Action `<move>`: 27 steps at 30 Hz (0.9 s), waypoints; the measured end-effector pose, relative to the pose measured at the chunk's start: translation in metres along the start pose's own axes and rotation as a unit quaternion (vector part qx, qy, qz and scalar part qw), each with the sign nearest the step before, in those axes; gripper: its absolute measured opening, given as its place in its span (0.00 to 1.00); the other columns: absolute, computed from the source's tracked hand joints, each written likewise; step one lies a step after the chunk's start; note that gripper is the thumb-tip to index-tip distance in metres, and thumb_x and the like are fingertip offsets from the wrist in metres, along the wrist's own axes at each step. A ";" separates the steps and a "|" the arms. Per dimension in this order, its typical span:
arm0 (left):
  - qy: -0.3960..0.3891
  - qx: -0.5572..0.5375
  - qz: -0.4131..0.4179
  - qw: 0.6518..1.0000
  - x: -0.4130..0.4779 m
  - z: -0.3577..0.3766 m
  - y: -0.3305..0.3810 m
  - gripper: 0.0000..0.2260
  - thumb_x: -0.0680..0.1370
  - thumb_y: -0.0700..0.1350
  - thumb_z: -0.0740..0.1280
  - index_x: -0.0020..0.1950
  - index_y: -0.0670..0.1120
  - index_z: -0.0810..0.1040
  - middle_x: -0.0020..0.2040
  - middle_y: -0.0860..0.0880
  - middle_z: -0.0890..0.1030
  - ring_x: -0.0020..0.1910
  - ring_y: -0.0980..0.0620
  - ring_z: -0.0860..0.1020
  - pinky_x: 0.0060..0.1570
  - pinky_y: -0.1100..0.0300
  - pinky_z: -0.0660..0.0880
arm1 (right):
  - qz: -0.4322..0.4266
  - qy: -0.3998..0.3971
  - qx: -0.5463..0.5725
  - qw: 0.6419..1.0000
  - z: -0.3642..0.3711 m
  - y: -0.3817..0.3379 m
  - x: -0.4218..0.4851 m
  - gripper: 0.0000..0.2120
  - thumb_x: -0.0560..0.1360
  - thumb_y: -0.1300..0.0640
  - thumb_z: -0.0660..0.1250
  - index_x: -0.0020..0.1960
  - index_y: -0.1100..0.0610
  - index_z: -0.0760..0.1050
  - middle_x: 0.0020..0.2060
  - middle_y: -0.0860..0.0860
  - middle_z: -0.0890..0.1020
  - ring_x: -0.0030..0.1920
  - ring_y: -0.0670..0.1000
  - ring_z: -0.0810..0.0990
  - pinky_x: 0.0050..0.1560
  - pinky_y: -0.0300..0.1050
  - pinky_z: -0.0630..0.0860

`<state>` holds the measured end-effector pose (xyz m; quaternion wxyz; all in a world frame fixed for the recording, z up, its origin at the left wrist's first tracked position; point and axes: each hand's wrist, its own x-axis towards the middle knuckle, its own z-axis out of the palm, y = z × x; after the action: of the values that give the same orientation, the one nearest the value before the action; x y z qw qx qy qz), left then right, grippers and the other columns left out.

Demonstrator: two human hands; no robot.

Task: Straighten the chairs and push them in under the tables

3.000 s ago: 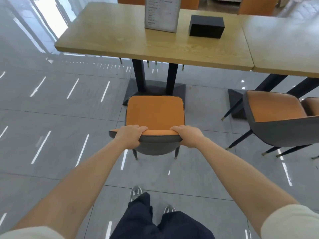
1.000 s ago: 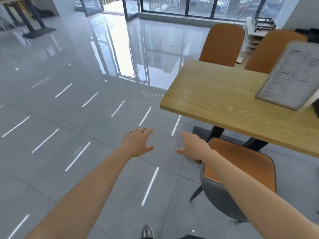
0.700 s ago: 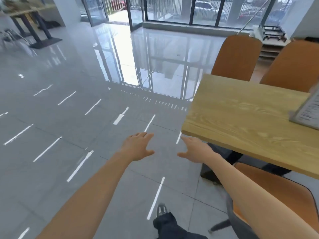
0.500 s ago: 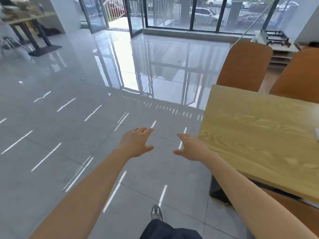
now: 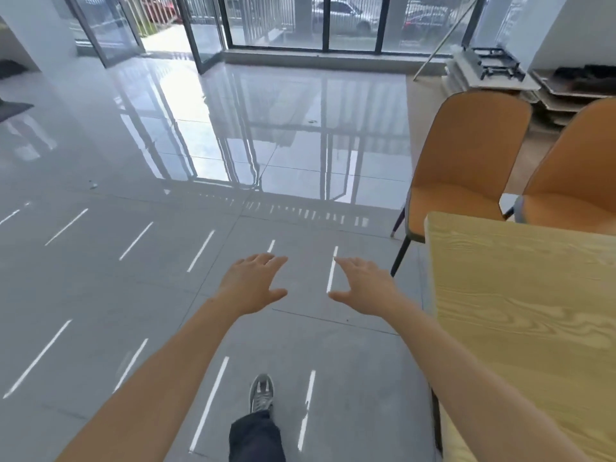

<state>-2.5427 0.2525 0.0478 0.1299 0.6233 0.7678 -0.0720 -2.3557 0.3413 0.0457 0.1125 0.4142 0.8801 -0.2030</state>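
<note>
A light wooden table fills the right side of the view. Behind its far edge stand two orange chairs: one near the table's left corner, angled slightly, and another cut off by the right frame edge. My left hand and my right hand float over the grey floor, left of the table, both empty with fingers spread. Neither touches a chair. The chair I held earlier is out of view.
Glossy grey tiled floor stretches ahead and left. Glass doors and windows line the far wall. Stacked boards and a black metal frame sit at the back right. My foot is stepping forward.
I let go of the chair's back and turned left along the table's end. The near chair slid out of view; the two far chairs have come closer. Both hands stay open.
</note>
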 end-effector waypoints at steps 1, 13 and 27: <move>-0.002 -0.001 0.012 1.000 0.026 -0.006 -0.011 0.29 0.78 0.56 0.61 0.76 0.51 0.55 0.76 0.49 0.61 0.75 0.49 0.60 0.72 0.53 0.60 | 0.011 0.006 0.004 1.000 -0.006 0.001 0.023 0.32 0.77 0.43 0.62 0.76 0.53 0.54 0.74 0.52 0.63 0.72 0.56 0.63 0.69 0.54 0.66; -0.003 0.027 0.162 0.986 0.320 -0.120 -0.117 0.28 0.78 0.55 0.61 0.76 0.50 0.55 0.75 0.49 0.62 0.75 0.49 0.60 0.72 0.52 0.59 | 0.160 0.032 0.061 0.985 -0.128 0.009 0.268 0.32 0.77 0.44 0.62 0.75 0.53 0.54 0.73 0.54 0.65 0.72 0.57 0.64 0.69 0.53 0.67; 0.002 0.073 0.263 0.962 0.697 -0.234 -0.076 0.29 0.79 0.56 0.61 0.76 0.51 0.55 0.76 0.50 0.62 0.74 0.49 0.61 0.72 0.53 0.59 | 0.222 0.057 0.119 0.966 -0.279 0.175 0.546 0.33 0.77 0.43 0.61 0.76 0.53 0.52 0.75 0.53 0.61 0.74 0.57 0.61 0.72 0.54 0.63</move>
<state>-2.7748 0.9544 0.0660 0.0970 0.8112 0.5697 -0.0898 -2.5733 0.9406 0.0483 0.0546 0.6201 0.7409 -0.2520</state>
